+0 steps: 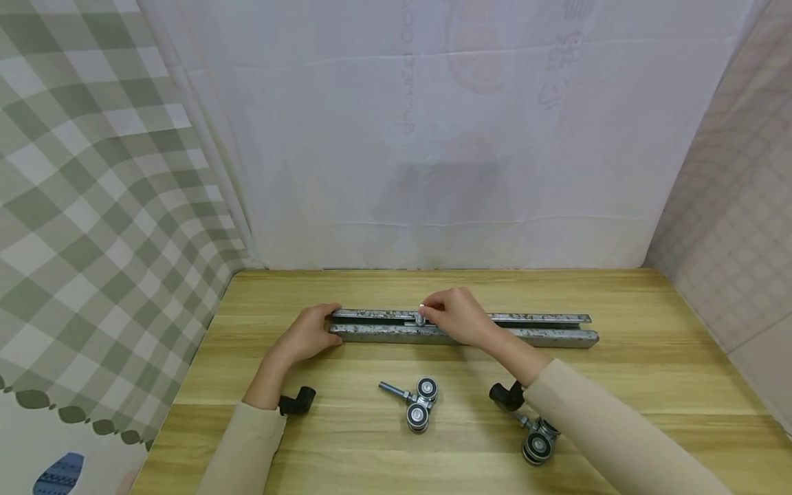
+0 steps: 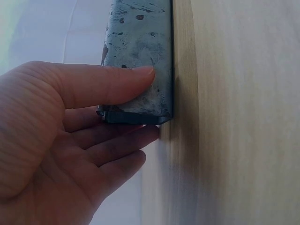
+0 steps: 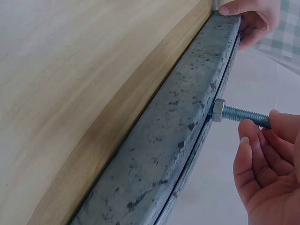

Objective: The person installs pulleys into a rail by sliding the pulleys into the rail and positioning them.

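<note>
A slotted metal rail (image 1: 383,335) lies crosswise on the table, its surface specked with dark marks. My left hand (image 1: 307,335) grips its left end, with the thumb (image 2: 126,84) on the near side wall and the fingers around the end. From the slot at mid-length stands a threaded bolt (image 3: 246,116) with a hex nut (image 3: 218,110) at its base. My right hand (image 1: 460,317) pinches the bolt's upper end between thumb and fingers. Whatever the bolt joins inside the rail is mostly hidden.
In front of the rail lies a roller trolley (image 1: 418,415) with a threaded stem. Another trolley (image 1: 537,445) is partly under the right forearm, beside a black elbow piece (image 1: 507,397). A second black elbow (image 1: 302,401) lies by the left sleeve. White sheeting (image 1: 433,172) hangs behind.
</note>
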The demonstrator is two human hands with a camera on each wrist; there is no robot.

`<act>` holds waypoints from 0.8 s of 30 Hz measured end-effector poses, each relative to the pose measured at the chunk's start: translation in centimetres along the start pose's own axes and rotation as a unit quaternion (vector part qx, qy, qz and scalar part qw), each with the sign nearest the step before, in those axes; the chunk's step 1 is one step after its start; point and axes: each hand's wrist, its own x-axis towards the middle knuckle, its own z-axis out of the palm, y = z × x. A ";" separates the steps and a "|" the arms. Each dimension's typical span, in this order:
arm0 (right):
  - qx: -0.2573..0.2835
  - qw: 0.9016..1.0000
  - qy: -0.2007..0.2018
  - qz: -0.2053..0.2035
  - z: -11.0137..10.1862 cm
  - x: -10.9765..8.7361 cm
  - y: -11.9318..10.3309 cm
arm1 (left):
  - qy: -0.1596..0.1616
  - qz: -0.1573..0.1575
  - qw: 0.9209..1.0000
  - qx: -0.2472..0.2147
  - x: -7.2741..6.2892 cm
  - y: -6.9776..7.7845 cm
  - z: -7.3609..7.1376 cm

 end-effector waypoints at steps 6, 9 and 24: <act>0.004 1.000 -0.001 0.000 0.6 0.5 -0.6 | -0.003 -0.001 1.000 0.002 0.0 0.2 0.1; 0.003 1.000 -0.003 -0.002 1.0 0.8 -0.7 | -0.002 -0.001 1.000 0.006 0.1 0.2 0.1; 0.001 1.000 -0.001 -0.020 3.0 2.3 -1.8 | -0.005 0.002 1.000 0.002 0.0 0.1 0.0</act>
